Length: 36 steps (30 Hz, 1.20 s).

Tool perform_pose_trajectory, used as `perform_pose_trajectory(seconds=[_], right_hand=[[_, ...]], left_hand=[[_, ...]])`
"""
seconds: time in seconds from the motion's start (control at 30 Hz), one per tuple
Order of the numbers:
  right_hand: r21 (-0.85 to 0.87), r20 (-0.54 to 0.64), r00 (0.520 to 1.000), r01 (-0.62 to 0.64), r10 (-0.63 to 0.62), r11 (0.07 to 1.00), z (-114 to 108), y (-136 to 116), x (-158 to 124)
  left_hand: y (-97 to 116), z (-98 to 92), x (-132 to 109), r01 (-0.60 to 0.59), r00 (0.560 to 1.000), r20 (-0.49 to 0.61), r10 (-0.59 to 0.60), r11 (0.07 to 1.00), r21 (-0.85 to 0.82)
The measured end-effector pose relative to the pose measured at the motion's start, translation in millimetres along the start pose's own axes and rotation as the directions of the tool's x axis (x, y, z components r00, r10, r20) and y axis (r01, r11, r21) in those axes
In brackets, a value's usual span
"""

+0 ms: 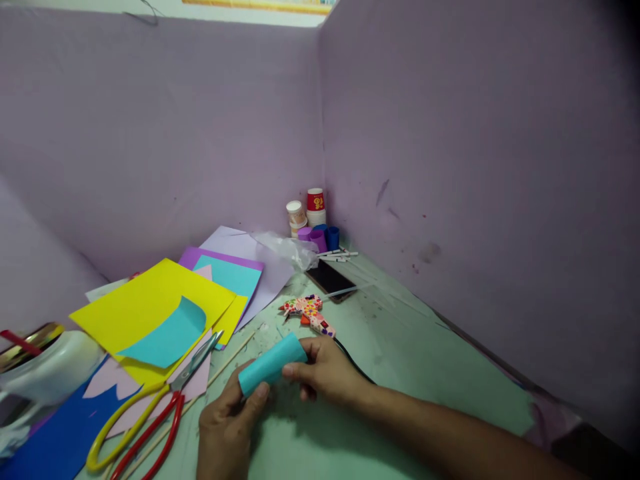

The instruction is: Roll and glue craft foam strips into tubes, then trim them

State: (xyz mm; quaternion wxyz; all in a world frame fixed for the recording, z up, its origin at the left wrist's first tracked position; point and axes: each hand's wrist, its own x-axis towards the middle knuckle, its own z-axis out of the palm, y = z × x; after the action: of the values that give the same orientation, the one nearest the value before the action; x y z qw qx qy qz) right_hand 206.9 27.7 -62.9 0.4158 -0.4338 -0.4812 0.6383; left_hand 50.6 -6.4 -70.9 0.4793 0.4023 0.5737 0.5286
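Both hands hold a rolled tube of turquoise paper (273, 364) above the table. My left hand (231, 419) grips its lower left end, thumb on the near side. At the upper right end, my right hand (327, 370) pinches the rim between thumb and fingers; part of that grip is hidden behind the tube. Just beyond the tube lies a flower-patterned glue gun (306, 310) with a black cord running under my right hand. Left of my left hand are scissors (177, 385) with one yellow and one red handle, lying beside a thin wooden stick (231, 367).
Yellow sheets (150, 293) and a curled turquoise piece (173, 337) lie at left, near a white pot-like container (60, 363). Farther back are a phone (330, 280), a plastic bag (290, 250), purple cups (317, 239) and stacked paper cups (316, 208). Walls (440, 167) border the table.
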Motion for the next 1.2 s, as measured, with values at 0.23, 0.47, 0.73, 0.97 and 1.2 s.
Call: perform_pose_trajectory(seconds=[0.23,0.47,0.73,0.97,1.2], right_hand=[[-0.032,-0.006,1.000,0.029,-0.029,0.999,-4.6,-3.4,0.4],[-0.098,-0.026,0.997,0.075,-0.078,0.992,-6.4,-6.3,-0.2],[-0.100,-0.004,0.995,0.097,-0.098,0.990,-8.2,-7.4,0.2],[-0.072,-0.068,0.996,0.051,-0.056,0.996,-10.6,2.7,1.6],[-0.180,-0.253,0.908,0.295,-0.335,0.938,-13.2,-8.5,-4.0]], left_hand=[[0.0,1.2,2.4,-0.027,0.998,-0.063,0.027,1.000,-0.007],[-4.0,1.3,7.8,0.035,0.999,-0.003,-0.035,0.999,-0.034],[0.1,-5.9,9.5,-0.039,0.991,0.131,0.038,0.999,0.000],[0.3,-4.2,8.4,0.002,0.997,0.080,0.008,0.993,-0.120],[11.8,-4.4,8.5,0.125,0.992,0.068,-0.108,0.926,-0.355]])
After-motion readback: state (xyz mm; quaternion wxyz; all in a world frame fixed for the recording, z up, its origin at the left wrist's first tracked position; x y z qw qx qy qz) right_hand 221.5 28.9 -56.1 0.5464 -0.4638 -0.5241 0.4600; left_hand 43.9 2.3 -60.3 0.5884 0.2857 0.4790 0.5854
